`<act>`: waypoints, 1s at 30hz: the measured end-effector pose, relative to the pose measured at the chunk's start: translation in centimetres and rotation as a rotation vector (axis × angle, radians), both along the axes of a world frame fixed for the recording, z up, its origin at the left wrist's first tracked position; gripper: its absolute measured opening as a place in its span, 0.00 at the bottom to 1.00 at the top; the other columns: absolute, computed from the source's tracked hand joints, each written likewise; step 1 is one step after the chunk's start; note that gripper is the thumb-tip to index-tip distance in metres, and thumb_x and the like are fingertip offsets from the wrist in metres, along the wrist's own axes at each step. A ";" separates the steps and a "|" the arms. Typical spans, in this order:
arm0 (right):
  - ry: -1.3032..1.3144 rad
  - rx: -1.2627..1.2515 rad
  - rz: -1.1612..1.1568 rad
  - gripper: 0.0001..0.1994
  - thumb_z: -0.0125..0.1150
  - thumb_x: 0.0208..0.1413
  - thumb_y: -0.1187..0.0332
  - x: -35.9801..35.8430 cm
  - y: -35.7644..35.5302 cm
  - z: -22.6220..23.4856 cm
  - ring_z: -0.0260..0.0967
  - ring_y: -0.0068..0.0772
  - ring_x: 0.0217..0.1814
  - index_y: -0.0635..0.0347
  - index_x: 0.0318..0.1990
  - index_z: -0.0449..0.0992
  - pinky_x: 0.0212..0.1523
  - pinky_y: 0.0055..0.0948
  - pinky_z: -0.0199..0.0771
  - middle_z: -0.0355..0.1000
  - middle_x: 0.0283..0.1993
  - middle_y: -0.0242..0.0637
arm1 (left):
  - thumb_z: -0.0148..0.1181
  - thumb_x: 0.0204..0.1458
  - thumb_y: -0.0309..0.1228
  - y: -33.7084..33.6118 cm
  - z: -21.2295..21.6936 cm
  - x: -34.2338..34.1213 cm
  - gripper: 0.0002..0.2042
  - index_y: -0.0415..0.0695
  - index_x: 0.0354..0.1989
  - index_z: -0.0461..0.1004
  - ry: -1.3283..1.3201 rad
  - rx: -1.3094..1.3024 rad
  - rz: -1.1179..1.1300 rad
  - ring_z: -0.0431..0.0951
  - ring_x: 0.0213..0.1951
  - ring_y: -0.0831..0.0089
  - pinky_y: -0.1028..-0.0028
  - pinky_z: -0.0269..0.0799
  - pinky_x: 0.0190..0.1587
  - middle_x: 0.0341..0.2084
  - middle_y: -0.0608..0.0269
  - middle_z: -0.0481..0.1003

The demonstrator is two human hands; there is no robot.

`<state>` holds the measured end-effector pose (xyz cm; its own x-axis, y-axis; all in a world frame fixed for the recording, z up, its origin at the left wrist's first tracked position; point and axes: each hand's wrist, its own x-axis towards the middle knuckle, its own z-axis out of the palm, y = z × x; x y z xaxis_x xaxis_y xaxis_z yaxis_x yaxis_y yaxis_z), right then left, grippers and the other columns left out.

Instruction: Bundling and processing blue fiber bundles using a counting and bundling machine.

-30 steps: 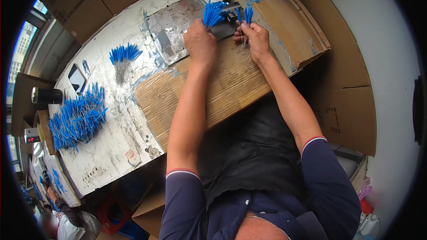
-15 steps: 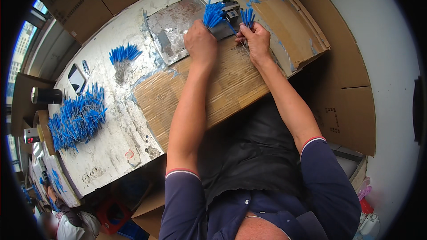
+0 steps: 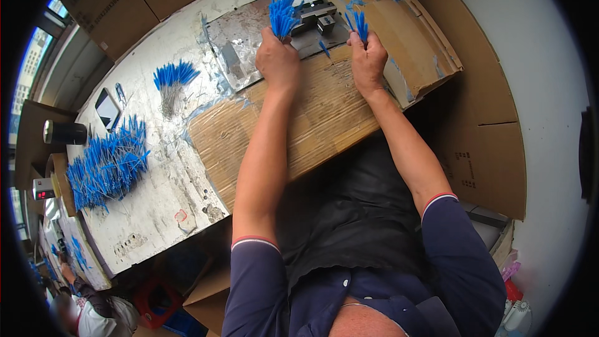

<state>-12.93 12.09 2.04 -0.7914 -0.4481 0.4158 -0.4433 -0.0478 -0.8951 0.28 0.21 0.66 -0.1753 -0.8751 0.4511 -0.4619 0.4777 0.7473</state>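
Observation:
My left hand (image 3: pixel 277 59) grips a thick bundle of blue-tipped thin wires (image 3: pixel 282 15), tips fanned upward, just left of a small metal fixture (image 3: pixel 315 15) at the far edge of the bench. My right hand (image 3: pixel 368 59) holds a smaller bunch of the same blue-tipped wires (image 3: pixel 357 23) to the right of that fixture. Both forearms rest over a sheet of brown cardboard (image 3: pixel 312 118) laid on the bench. One loose blue piece (image 3: pixel 322 47) lies between my hands.
A small bundle of blue-tipped wires (image 3: pixel 173 81) lies on the worn white bench (image 3: pixel 156 200), a large loose heap (image 3: pixel 106 165) further left. A phone (image 3: pixel 107 109) and a dark cylinder (image 3: pixel 65 132) sit near the left edge. Cardboard panels (image 3: pixel 486 150) line the right. Another person (image 3: pixel 87 312) is at lower left.
My right hand has drawn its small bunch away from the fixture, slightly right and toward me. My left hand with the thick bundle has stayed nearly in place.

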 end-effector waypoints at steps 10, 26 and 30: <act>0.429 0.529 0.123 0.11 0.69 0.50 0.62 1.4 1.3 0.2 0.75 0.48 0.30 0.60 0.33 0.81 0.36 0.41 0.74 0.78 0.30 0.44 | 0.60 0.51 0.24 0.1 0.5 0.2 0.09 0.42 0.40 0.70 0.080 0.061 0.015 0.81 0.33 0.43 0.50 0.71 0.38 0.27 0.46 0.80; -0.100 0.368 0.074 0.05 0.69 0.45 0.72 -1.1 -4.3 -0.7 0.61 0.15 0.26 0.62 0.25 0.79 0.28 0.21 0.61 0.70 0.23 0.23 | 0.60 0.55 0.29 -0.3 -0.1 0.0 0.07 0.43 0.41 0.73 0.109 -0.006 0.066 0.81 0.32 0.44 0.50 0.72 0.38 0.25 0.48 0.80; -0.115 0.362 0.063 0.04 0.69 0.45 0.72 -0.9 -4.3 -0.8 0.61 0.15 0.26 0.62 0.25 0.79 0.28 0.22 0.61 0.70 0.23 0.23 | 0.59 0.52 0.23 -0.2 -0.2 -0.3 0.09 0.41 0.42 0.70 0.074 0.033 0.061 0.78 0.36 0.44 0.50 0.70 0.40 0.31 0.45 0.78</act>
